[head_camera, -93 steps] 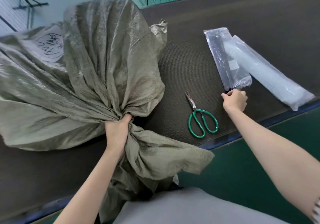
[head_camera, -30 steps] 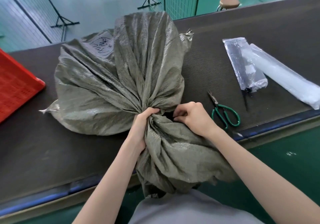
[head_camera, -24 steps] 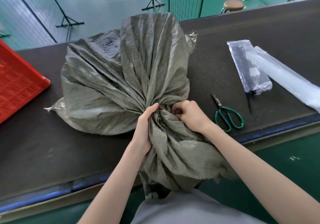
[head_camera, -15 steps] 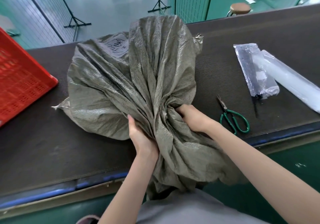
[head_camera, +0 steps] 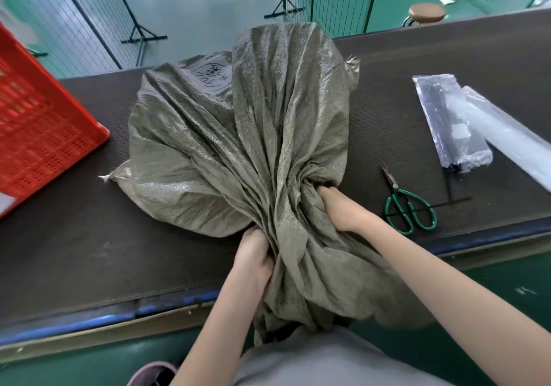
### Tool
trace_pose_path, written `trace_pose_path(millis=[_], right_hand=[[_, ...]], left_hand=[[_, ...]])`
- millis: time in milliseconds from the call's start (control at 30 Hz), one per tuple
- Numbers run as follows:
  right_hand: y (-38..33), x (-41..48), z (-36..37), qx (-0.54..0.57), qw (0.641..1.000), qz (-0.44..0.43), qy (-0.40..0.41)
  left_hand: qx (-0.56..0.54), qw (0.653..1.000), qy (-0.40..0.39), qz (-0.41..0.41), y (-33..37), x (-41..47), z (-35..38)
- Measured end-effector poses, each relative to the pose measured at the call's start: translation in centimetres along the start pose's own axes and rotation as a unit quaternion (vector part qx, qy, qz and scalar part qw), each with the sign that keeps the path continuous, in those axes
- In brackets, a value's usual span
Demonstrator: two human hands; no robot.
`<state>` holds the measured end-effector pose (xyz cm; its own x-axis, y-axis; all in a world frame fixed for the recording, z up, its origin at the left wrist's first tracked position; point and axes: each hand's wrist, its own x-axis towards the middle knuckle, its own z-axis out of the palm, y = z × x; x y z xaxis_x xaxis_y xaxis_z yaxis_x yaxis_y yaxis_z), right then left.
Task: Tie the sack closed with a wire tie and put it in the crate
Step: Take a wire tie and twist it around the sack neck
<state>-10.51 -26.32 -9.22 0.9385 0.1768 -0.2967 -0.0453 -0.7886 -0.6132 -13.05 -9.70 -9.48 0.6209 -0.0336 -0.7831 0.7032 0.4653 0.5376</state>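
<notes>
Sack (head_camera: 238, 147) flat on table (head_camera: 89, 251) just right of red crate (head_camera: 44, 135), long axis far-to-near, gathered neck pointing at the person, drooping off the edge; left hand (head_camera: 253, 254) fisted round neck, right hand (head_camera: 340, 206) clutching folds on the side away from crate.

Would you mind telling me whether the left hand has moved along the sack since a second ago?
Yes. The left hand has slid down the gathered neck of the sack, nearer the blue table edge and away from the right hand.
</notes>
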Motion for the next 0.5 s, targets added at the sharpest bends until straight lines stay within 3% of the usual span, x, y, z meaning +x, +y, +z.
trace_pose_path(millis=[133, 267, 500], right_hand=[[-0.3, -0.1, 0.0, 0.040, 0.999, -0.009, 0.015], [-0.5, -0.9, -0.6, 0.031, 0.999, -0.025, 0.012], [0.8, -1.9, -3.6, 0.003, 1.000, 0.007, 0.012]], left_hand=[[0.115, 0.991, -0.004, 0.069, 0.4, -0.9, -0.4], [0.238, 0.954, 0.039, 0.178, 0.6, -0.8, -1.5], [0.279, 0.877, 0.213, 0.328, 2.0, -0.4, -4.7]])
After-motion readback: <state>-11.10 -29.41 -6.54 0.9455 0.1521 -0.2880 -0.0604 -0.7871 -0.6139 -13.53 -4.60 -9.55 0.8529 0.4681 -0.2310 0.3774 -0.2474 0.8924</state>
